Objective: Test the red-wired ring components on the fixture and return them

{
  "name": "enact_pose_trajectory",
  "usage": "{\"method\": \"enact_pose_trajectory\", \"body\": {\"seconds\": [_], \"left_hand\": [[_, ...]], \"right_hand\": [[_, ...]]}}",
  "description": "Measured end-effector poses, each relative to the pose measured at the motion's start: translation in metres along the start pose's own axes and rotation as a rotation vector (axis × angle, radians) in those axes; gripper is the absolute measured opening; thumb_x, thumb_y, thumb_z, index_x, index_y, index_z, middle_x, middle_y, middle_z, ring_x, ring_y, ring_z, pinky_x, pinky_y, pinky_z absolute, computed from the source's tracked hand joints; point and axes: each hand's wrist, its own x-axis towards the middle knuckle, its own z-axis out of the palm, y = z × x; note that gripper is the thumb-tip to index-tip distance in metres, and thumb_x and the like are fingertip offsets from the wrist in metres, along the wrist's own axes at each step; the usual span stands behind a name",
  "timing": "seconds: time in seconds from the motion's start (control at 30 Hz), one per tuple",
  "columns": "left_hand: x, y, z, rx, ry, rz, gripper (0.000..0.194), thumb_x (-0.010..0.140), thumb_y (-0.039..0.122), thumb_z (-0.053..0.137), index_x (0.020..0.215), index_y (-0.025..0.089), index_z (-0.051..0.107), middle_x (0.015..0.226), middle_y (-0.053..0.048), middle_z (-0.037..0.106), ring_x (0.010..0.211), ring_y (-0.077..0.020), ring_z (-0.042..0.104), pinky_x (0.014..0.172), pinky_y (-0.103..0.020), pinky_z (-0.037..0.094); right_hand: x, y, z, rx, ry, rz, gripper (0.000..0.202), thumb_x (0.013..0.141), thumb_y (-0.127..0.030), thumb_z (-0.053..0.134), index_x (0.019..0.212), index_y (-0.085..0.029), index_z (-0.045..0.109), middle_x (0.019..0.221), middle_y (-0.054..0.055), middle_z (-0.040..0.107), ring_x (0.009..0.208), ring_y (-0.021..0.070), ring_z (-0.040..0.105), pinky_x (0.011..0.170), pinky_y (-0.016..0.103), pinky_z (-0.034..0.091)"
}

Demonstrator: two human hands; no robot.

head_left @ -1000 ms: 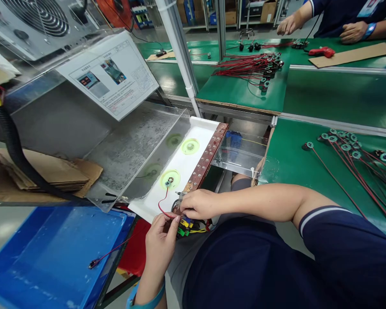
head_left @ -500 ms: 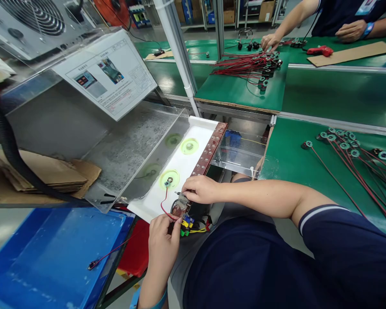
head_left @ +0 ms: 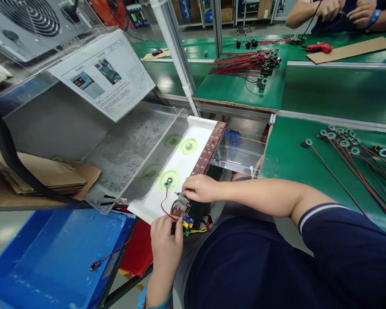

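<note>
Head view: my left hand [head_left: 167, 236] pinches the red wire [head_left: 166, 193], its small part [head_left: 168, 183] inside the yellow ring [head_left: 176, 179]. My right hand [head_left: 199, 189] touches a grey piece [head_left: 182, 201], grip unclear; slack should avoid tugging.

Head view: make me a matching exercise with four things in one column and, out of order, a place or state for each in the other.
Things:
1. Left hand
2. Right hand
3. Small circuit board
4. Red tool

Places and states:
A. Inside a yellow-green ring on the white plate
B. On the far green bench, by a long cardboard strip
C. Pinching the red wire
D. Over the brown studded strip

Pairs: 1-C, 2-D, 3-A, 4-B
</note>
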Motion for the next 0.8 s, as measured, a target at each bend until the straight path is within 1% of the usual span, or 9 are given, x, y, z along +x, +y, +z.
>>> {"method": "enact_pose_trajectory", "body": {"seconds": [0.13,0.27,0.43,0.57,0.63,0.8], "left_hand": [[0.0017,-0.0001,-0.0041,0.024,-0.067,0.032,0.010,0.095,0.024,0.053,0.085,0.021,0.054,0.084,-0.007,0.060,0.082,-0.0252,0.052,0.077,-0.038,0.040],[0.0048,0.0008,-0.0079,0.093,-0.135,0.057,0.015,0.096,0.024,0.050,0.082,0.021,0.050,0.082,-0.007,0.057,0.082,-0.0250,0.050,0.076,-0.038,0.040],[0.0086,-0.0010,-0.0095,0.123,-0.180,0.099,0.011,0.096,0.022,0.051,0.086,0.021,0.050,0.087,-0.007,0.059,0.085,-0.0253,0.051,0.077,-0.038,0.040],[0.0091,-0.0005,-0.0096,0.137,-0.214,0.105,0.012,0.097,0.021,0.051,0.084,0.021,0.049,0.084,-0.006,0.058,0.083,-0.0248,0.051,0.075,-0.038,0.040],[0.0084,0.0008,-0.0094,0.146,-0.217,0.103,0.013,0.097,0.020,0.050,0.084,0.021,0.048,0.083,-0.006,0.057,0.083,-0.0244,0.050,0.076,-0.038,0.041],[0.0067,0.0028,-0.0077,0.153,-0.169,0.109,0.013,0.096,0.020,0.052,0.084,0.021,0.047,0.082,-0.005,0.055,0.082,-0.0245,0.050,0.074,-0.038,0.041]], "right_hand": [[0.0001,0.0021,0.0006,0.001,0.004,-0.001,0.010,0.088,-0.015,0.056,0.088,-0.015,0.066,0.089,0.007,0.068,0.085,0.0175,0.061,0.078,0.028,0.047],[0.0001,0.0041,0.0016,-0.004,0.000,-0.011,0.010,0.088,-0.014,0.056,0.088,-0.015,0.066,0.088,0.007,0.067,0.084,0.0174,0.060,0.077,0.028,0.047],[0.0006,0.0055,0.0016,-0.006,-0.001,-0.017,0.011,0.088,-0.015,0.056,0.089,-0.015,0.067,0.088,0.007,0.067,0.083,0.0171,0.060,0.078,0.027,0.047],[0.0009,0.0064,0.0028,-0.008,0.015,-0.013,0.011,0.088,-0.015,0.055,0.088,-0.015,0.067,0.087,0.007,0.067,0.083,0.0173,0.060,0.076,0.027,0.047],[0.0008,0.0065,0.0034,-0.010,0.019,-0.011,0.011,0.088,-0.015,0.055,0.087,-0.015,0.067,0.087,0.006,0.067,0.082,0.0172,0.060,0.075,0.027,0.046],[0.0001,0.0064,0.0032,-0.018,0.015,-0.018,0.012,0.088,-0.015,0.055,0.086,-0.016,0.066,0.086,0.006,0.067,0.081,0.0172,0.059,0.074,0.027,0.046]]}}
